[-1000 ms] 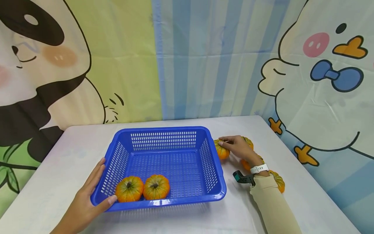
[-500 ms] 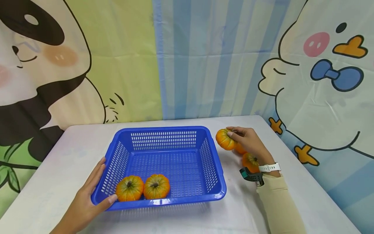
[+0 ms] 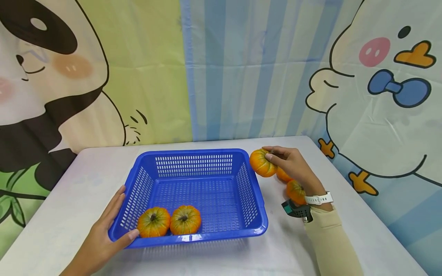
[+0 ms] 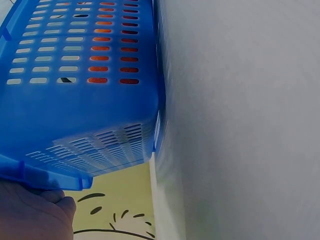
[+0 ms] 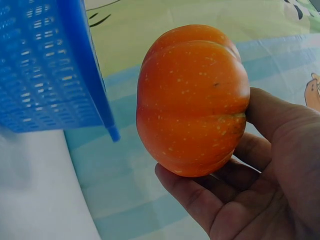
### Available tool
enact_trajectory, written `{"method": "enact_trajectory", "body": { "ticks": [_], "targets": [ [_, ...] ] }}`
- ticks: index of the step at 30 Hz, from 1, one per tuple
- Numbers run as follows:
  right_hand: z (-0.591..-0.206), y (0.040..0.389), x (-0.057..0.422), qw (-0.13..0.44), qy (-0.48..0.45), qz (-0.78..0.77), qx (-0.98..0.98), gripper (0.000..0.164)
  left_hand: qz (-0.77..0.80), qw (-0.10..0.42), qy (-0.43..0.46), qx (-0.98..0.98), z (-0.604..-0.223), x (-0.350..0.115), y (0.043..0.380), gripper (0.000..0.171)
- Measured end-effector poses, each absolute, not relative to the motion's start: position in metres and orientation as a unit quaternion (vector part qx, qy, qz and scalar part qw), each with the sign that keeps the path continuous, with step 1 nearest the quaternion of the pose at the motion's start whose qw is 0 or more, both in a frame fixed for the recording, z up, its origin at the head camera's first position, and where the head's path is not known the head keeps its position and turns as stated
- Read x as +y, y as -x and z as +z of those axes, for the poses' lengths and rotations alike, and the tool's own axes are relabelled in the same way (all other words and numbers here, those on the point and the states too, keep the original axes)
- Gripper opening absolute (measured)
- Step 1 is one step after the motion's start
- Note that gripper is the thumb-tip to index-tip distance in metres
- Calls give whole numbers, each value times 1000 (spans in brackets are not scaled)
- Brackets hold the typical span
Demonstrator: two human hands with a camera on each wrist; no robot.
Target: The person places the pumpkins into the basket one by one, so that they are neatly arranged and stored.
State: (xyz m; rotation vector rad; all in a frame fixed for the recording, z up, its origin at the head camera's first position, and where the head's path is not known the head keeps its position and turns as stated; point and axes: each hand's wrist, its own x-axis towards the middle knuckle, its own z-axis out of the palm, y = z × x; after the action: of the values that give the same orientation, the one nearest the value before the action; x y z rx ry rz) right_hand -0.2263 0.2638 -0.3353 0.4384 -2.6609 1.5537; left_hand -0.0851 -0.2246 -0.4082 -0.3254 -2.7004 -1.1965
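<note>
Two orange pumpkins (image 3: pixel 154 222) sit side by side in the near left part of one blue basket (image 3: pixel 228 234), stems up; bare slotted floor shows behind them and to their right. At the same near corner, the left hand (image 3: pixel 100 234) has its thumb on the near rim and its fingers straight along the outside of the left wall, touching the basket and not curled around it. Right of the basket, one beige sleeve (image 3: pixel 333 237) leads to a wrist with one white band (image 3: pixel 318 198) and one black device (image 3: pixel 297 210). Just past the wrist lies a partly covered pumpkin (image 3: pixel 295 191), and beyond it another pumpkin (image 3: pixel 284 175), mostly hidden, so two show on the white tabletop (image 3: pixel 207 262). Farther along, the right hand (image 3: pixel 293 163) grips a held pumpkin (image 3: pixel 261 164) between thumb and fingers, outside the basket near its right rim; the right wrist view shows a gap between them. That makes five pumpkins in view. Behind the table hangs a printed backdrop (image 3: pixel 238 76), yellow-green and blue-striped, with one panda drawing (image 3: pixel 86 122) at left and one white bird drawing (image 3: pixel 373 134) in a blue bow tie at right.
</note>
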Motion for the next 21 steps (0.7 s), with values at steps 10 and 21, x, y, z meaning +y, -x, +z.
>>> {"method": "enact_trajectory", "body": {
  "ticks": [10,21],
  "targets": [
    [-330,222,247,6,-193,491,-850,41,-392,90,113,-909,-406,-223,85,95],
    [-335,220,234,-23,-218,492,-843,37,-394,81,107,-909,-408,-223,85,95]
  ]
}}
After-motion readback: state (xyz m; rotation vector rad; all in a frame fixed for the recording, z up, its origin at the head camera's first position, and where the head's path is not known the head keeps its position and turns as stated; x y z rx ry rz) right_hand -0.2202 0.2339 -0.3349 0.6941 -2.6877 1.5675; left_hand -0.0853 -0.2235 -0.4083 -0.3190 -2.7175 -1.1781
